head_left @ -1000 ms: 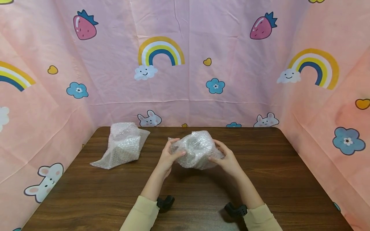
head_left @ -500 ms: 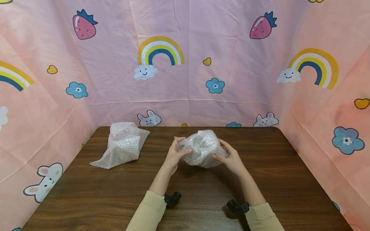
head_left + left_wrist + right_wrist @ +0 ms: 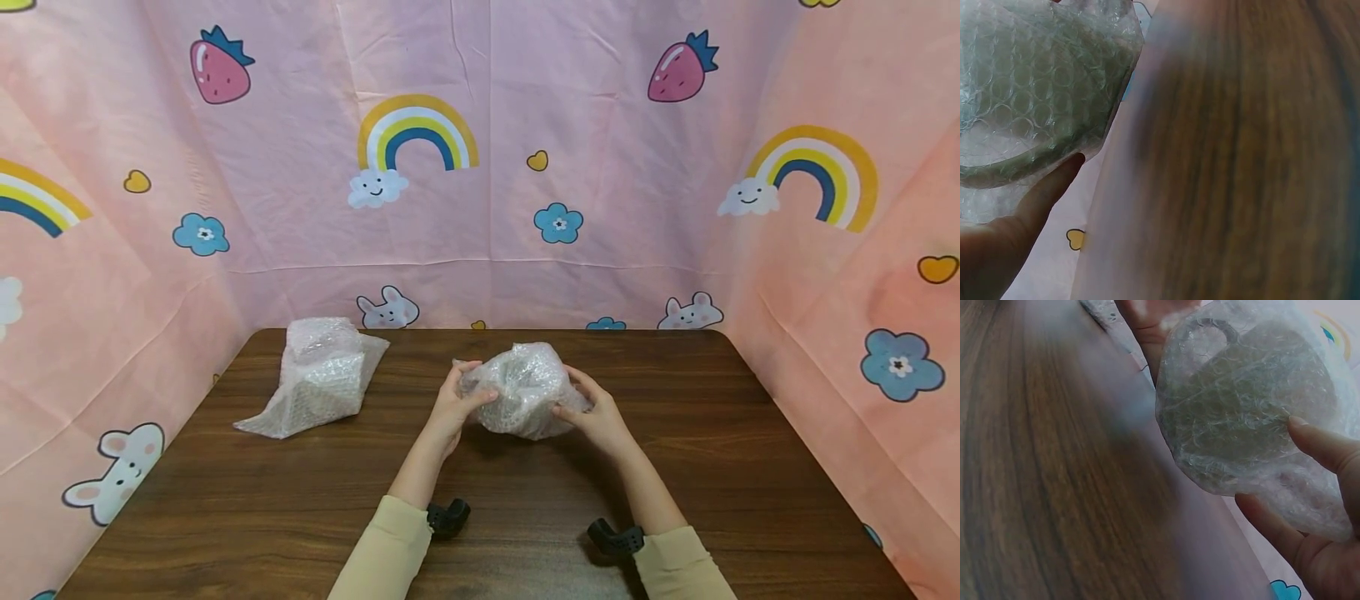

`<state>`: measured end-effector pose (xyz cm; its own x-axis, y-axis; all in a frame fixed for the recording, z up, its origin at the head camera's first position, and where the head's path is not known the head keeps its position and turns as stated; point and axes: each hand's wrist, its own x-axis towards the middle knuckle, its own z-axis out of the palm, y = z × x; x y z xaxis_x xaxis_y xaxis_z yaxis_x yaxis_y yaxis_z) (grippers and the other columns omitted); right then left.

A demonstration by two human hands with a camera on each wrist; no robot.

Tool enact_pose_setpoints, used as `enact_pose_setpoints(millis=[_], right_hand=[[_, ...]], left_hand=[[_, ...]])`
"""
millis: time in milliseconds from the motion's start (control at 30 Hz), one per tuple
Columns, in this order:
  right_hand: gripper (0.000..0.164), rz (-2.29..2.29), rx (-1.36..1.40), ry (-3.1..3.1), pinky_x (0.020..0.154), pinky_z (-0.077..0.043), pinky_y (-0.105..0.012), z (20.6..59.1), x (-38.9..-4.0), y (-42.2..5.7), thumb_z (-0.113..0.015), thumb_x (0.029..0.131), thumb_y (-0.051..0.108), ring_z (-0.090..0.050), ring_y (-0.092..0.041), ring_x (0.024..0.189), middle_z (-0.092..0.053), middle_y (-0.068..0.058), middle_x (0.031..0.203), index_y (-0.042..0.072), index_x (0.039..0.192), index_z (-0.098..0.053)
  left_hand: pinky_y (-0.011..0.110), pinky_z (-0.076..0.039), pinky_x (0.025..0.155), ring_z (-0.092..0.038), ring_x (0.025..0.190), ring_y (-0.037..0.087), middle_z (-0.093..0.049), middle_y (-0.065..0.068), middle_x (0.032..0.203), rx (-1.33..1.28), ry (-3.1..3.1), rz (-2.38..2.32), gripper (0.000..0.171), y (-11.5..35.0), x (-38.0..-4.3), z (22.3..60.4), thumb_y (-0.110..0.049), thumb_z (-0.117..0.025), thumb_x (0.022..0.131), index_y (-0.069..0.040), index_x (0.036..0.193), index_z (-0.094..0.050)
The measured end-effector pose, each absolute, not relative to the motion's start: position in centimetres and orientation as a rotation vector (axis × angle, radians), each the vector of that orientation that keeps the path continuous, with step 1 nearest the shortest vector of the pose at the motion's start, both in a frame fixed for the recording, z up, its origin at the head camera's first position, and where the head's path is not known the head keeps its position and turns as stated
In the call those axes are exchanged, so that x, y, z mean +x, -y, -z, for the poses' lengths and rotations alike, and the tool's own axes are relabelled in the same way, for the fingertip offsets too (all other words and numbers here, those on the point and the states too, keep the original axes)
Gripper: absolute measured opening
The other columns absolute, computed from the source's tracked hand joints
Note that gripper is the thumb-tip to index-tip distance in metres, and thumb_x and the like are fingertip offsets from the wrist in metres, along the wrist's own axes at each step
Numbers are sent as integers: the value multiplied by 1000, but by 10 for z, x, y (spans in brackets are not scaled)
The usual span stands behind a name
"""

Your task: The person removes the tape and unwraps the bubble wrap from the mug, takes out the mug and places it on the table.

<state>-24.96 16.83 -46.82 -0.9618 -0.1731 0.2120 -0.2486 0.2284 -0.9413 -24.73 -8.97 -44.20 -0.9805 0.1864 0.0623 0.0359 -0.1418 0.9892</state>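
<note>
A person's left hand (image 3: 452,410) and right hand (image 3: 604,423) hold a rounded clear bubble-wrap bundle (image 3: 521,393) between them, each grip clamped on its own side, above the middle of the dark brown wood-grain counter (image 3: 300,500). Something greenish shows through the wrap. A clear bubble-wrap packet with pointed corners (image 3: 322,382) lies well apart, at far left.

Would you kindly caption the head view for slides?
Left hand and right hand hold a bubble-wrapped bundle over a table.
</note>
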Motion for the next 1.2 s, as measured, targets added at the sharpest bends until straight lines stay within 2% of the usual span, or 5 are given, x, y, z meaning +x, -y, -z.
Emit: enact_pose_setpoints(millis=[367, 733, 900, 1033, 1200], right_hand=[[67, -1941, 398, 2410, 79, -50, -33, 452, -236, -161, -73, 83, -1, -58, -30, 103, -59, -26, 120, 3, 142, -43], [68, -1821, 407, 2488, 80, -50, -39, 454, -238, -160, -73, 84, 2, -58, -33, 105, -59, -24, 119, 5, 144, -42], [69, -1729, 418, 2510, 82, -49, -46, 471, -249, -163, -75, 83, 8, -57, -36, 108, -59, -23, 122, 11, 144, -43], [69, -1674, 432, 2518, 82, -50, -45, 474, -250, -164, -77, 83, 15, -58, -33, 108, -60, -19, 121, 16, 144, -45], [71, -1620, 458, 2550, 80, -51, -43, 470, -247, -165, -78, 82, 19, -58, -31, 107, -62, -15, 119, 21, 144, -44]], left_hand=[[56, -20, 108, -3, 141, 34, -8, 17, 156, 234, -1999, -2254, 65, 91, -249, 446, -9, -72, 84, 0, 138, -39], [52, -28, 104, -15, 137, 36, -12, 16, 155, 215, -1984, -2223, 64, 96, -249, 447, -10, -72, 84, -3, 139, -39], [57, -25, 105, -11, 139, 38, -8, 18, 156, 220, -2028, -2162, 64, 100, -249, 446, -12, -71, 86, -4, 140, -39], [58, -23, 106, -8, 140, 38, -3, 17, 157, 212, -2073, -2098, 64, 103, -256, 452, -15, -72, 86, -6, 141, -39], [56, -31, 101, -17, 138, 39, -7, 16, 157, 196, -2114, -2047, 65, 106, -266, 467, -21, -73, 86, -11, 141, -40]])
